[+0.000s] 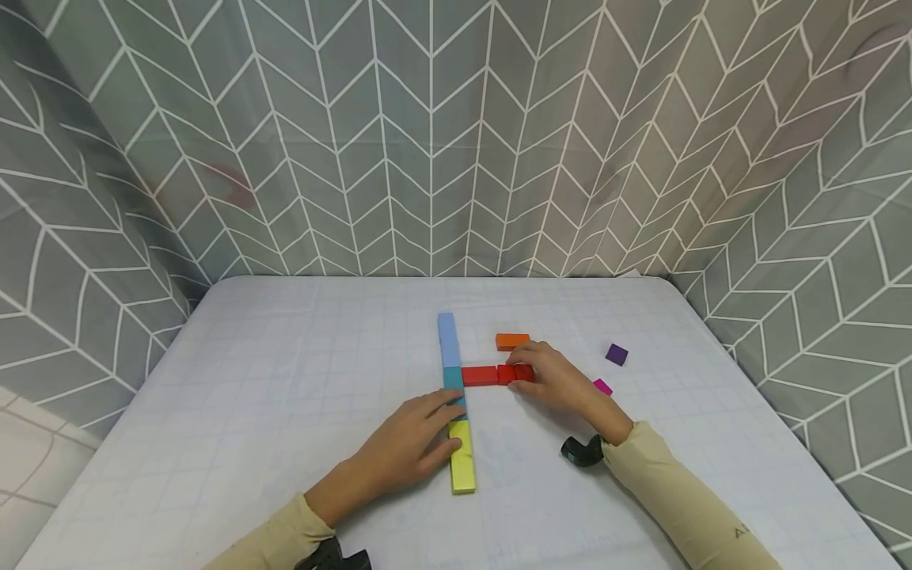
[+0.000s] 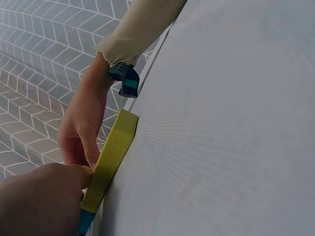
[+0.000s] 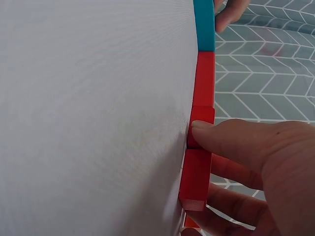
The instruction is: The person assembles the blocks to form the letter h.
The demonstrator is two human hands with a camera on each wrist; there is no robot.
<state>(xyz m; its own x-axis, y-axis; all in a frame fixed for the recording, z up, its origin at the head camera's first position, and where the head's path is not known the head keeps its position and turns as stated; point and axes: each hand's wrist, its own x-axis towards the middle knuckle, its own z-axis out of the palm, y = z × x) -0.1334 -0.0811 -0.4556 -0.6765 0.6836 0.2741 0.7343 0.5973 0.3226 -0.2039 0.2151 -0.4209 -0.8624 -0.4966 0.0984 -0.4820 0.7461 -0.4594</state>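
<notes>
A straight column of flat blocks runs toward me: a light blue block (image 1: 449,339), a teal block (image 1: 452,377), a blue block (image 1: 461,404) partly under fingers, and yellow blocks (image 1: 463,473) at the near end. My left hand (image 1: 402,441) rests on the column, fingers extended over the blue part and thumb on the yellow. Rightward from the teal block extends a row with a long red block (image 1: 479,376), a short red block (image 3: 199,114) and an end red block (image 3: 196,174). My right hand (image 1: 554,381) pinches the red blocks at the row's outer end, thumb on the near side.
An orange block (image 1: 511,341) lies just beyond the red row. To the right are a purple block (image 1: 617,354) and a magenta block (image 1: 602,386), partly hidden by the right forearm. Patterned grey curtains (image 1: 456,158) surround the white table (image 1: 285,340).
</notes>
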